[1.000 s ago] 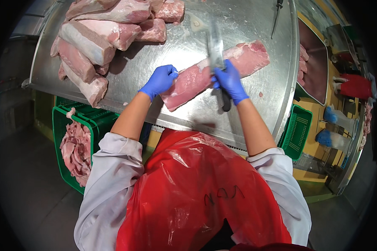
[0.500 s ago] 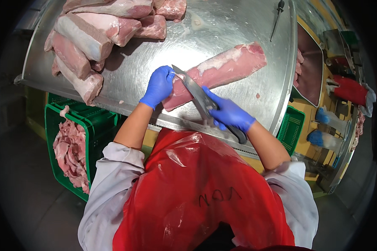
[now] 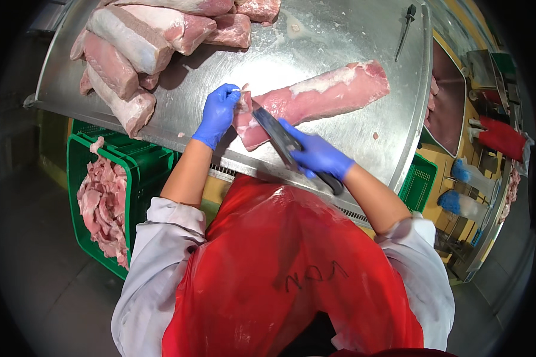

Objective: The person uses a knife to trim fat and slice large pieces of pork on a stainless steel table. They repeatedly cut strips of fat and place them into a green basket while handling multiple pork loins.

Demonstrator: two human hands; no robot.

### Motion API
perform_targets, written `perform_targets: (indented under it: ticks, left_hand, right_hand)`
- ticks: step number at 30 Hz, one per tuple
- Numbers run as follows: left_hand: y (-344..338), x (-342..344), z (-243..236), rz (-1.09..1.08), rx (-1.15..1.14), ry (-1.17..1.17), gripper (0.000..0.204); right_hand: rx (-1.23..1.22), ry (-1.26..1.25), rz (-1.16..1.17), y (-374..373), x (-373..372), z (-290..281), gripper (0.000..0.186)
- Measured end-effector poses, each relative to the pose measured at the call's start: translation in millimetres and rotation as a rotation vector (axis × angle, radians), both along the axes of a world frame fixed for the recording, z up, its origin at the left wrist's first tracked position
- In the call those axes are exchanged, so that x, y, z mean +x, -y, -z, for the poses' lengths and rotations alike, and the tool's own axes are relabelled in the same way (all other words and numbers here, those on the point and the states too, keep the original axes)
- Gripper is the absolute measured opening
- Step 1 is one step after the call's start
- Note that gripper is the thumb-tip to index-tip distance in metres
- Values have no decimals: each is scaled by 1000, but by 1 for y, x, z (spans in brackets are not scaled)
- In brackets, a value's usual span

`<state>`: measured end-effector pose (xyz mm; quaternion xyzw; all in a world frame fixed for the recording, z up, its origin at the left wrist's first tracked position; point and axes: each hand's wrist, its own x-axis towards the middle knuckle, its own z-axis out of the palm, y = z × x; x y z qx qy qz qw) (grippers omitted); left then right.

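A long slab of raw pork loin [image 3: 339, 98], pink with a whitish fat patch, lies slantwise on the metal table before me. At its left end my left hand [image 3: 216, 114], in a blue glove, is closed with fingertips pinching a small pale flap [image 3: 242, 102] of the meat. My right hand [image 3: 320, 156], also gloved in blue, is wrapped round the dark handle of a wide-bladed knife [image 3: 274, 132]. The blade lies across the left part of the loin, its tip close to the pinched flap. How deep the edge sits is hidden.
More loins [image 3: 128, 41] are piled at the table's far left. A second thin knife [image 3: 405, 33] lies at the far right. Below the left edge stands a green crate [image 3: 131, 178] holding meat trimmings [image 3: 101, 205]. Another green crate [image 3: 418, 181] and a meat bin [image 3: 449, 98] stand right.
My left hand has drawn left from the loin with the pinched flap. The right hand and knife have shifted slightly left over the meat. The whole view has moved a little.
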<state>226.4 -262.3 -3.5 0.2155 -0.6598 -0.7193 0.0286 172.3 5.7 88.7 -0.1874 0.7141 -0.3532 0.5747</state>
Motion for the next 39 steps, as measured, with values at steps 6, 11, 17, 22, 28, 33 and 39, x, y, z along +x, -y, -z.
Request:
perform_targets:
  ticks: [6,11,17,22,28,33,39]
  left_hand:
    - [20,23,7,-118,295,-173,15]
    - [45,80,-46,-271,-80,-425,18]
    - [134,239,-237,-784,-32,-444,25]
    - [231,398,-223,-640,-860,130,32]
    - [145,355,-186,-873,-1354,142,30]
    - [48,231,-137,-655,-1049,-96,19]
    - [-84,85,-37,-57,-917,121,40]
  right_hand:
    - [-87,-189,-82,57,-5,21,81]
    - [-99,-20,-280,14,21,3,76]
    - [-228,11,-97,44,34,25,76]
    - [-220,-367,-3,21,2,55,76]
    - [-123,-158,-98,-62,51,26,75]
    - [-114,-21,-174,-136,59,13,76]
    - [-223,-74,252,-168,40,21,78]
